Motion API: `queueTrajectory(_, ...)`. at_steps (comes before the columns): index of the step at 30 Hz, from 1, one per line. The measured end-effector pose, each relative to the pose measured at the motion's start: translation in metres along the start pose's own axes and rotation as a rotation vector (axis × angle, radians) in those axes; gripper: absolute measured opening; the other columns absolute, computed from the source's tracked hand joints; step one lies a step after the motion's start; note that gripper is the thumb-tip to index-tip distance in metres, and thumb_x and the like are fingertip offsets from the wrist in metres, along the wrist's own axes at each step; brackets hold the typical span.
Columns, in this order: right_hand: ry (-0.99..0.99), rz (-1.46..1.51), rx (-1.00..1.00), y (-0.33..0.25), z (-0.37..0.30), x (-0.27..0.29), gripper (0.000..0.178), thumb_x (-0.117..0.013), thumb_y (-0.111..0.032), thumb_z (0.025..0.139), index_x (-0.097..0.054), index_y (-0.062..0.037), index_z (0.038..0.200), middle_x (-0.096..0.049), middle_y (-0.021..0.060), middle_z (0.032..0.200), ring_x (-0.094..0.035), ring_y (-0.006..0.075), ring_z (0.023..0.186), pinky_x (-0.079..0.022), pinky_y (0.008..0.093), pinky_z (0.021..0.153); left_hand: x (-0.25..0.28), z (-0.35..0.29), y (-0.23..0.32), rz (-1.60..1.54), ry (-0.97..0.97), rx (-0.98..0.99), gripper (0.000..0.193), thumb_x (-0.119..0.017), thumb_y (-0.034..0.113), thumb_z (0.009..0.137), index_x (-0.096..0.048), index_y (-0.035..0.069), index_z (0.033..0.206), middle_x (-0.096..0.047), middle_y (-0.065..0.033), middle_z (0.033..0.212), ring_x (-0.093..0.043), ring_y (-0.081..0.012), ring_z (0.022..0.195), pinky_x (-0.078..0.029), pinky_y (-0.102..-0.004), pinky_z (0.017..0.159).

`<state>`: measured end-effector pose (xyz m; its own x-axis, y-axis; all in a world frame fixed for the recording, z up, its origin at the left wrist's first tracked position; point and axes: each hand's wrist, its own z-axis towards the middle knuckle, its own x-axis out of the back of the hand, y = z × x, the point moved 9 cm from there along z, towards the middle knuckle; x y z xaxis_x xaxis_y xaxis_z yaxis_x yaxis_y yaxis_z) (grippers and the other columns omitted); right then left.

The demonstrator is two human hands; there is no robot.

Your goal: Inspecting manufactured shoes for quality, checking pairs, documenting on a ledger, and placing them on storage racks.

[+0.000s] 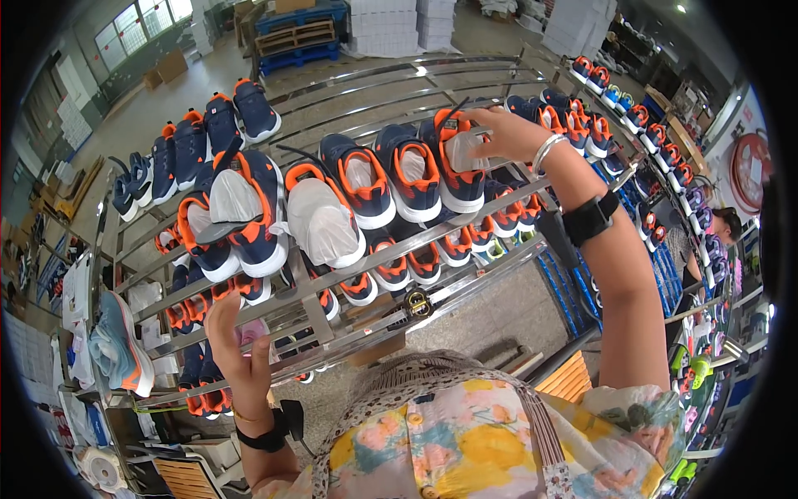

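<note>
The silver metal rack [314, 314] carries rows of shoes, and everything below is placed by it. The thing being handled, a navy-blue sports shoe with an orange collar lining and white sole [465, 187], is on the rack's upper tier, right of its middle, heel toward the person. A matching navy-and-orange shoe [420, 202] sits just beside it on that tier, so a light, upright touch seems best, to avoid nudging the row.

The right hand [480, 135] comes over the rack's right part, fingers bent and partly spread at the shoe's opening; whether they actually grip anything, I cannot tell. The left hand [237, 353] is wide, with nothing visible in it, at the rack's near side, left of its middle; it looks free to steady the heel.

The crumpled white paper wad [461, 156] fills the shoe's opening on the upper tier. It probably creases easily, so gentle pressure suits it, keeping the thin dark strip [456, 109] above the collar clear of the fingers.
</note>
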<state>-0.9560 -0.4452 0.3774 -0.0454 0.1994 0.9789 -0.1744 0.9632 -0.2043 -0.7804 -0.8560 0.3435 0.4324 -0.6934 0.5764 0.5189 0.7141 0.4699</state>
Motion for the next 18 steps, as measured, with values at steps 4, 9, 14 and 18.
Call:
queueTrajectory(4,-0.108,-0.005,0.114,0.001,0.017,-0.021,0.06,-0.075,-0.019,0.064,-0.054,-0.0199,0.121,-0.05,0.0175,0.112,-0.056,0.0331,0.099,-0.046,0.0388,0.084,-0.004,0.005,0.005,-0.023,-0.011,0.028,0.059,-0.049,0.048,0.087,-0.05,-0.004,0.115,-0.052,-0.0178,0.118,-0.046,-0.032,0.113,-0.032,-0.0402,0.097)
queueTrajectory(9,0.027,-0.175,0.105,0.014,0.03,-0.046,0.052,-0.072,-0.011,0.065,-0.054,-0.0172,0.113,-0.051,0.0186,0.107,-0.057,0.0355,0.096,-0.048,0.0397,0.081,-0.008,0.002,0.013,0.026,-0.032,-0.005,0.055,-0.047,0.045,0.089,-0.053,-0.006,0.109,-0.052,-0.018,0.117,-0.046,-0.0336,0.113,-0.032,-0.0417,0.097)
queueTrajectory(14,0.082,-0.097,0.11,0.01,0.032,-0.04,0.064,-0.073,-0.008,0.063,-0.044,-0.014,0.12,-0.053,0.0207,0.104,-0.057,0.0373,0.093,-0.047,0.0412,0.079,-0.013,0.001,0.015,0.058,-0.075,0.026,0.051,-0.05,0.042,0.088,-0.053,-0.005,0.108,-0.052,-0.0192,0.114,-0.047,-0.0346,0.108,-0.034,-0.0426,0.093)
queueTrajectory(18,0.048,-0.179,0.161,0.002,0.041,-0.038,0.063,-0.072,-0.008,0.063,-0.043,-0.0132,0.119,-0.057,0.0203,0.1,-0.059,0.0374,0.088,-0.049,0.0411,0.073,-0.017,0.0,0.021,0.053,-0.085,0.039,0.05,-0.051,0.041,0.087,-0.054,-0.004,0.107,-0.052,-0.0206,0.112,-0.048,-0.0359,0.104,-0.037,-0.0422,0.09)
